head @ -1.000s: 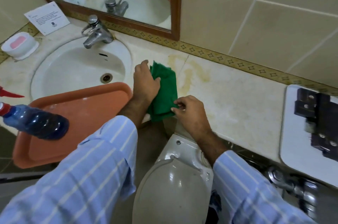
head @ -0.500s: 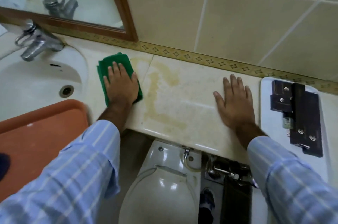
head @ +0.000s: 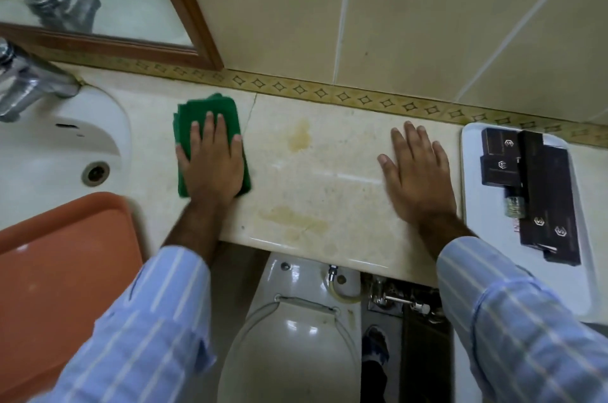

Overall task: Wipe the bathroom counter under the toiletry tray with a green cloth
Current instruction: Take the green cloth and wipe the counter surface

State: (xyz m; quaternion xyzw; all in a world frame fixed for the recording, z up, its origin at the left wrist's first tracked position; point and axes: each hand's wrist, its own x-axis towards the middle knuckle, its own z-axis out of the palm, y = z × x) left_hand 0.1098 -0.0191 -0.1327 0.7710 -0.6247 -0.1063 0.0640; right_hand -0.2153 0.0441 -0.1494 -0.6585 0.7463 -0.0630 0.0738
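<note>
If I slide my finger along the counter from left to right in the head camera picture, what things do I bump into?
Sink basin → green cloth under the left hand → yellowish stain → right hand flat on the counter → white tray with dark boxes.

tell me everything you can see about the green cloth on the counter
The green cloth is dark green with a soft, towel-like nap, folded into a rough rectangle; layered edges show at its far left corner. It lies flat on the pale stone counter, between the white sink basin and the yellowish stains. The left hand presses on it palm down with fingers spread, covering most of its middle. Only that hand and the counter touch it; the right hand rests flat on bare counter, well apart.
</note>
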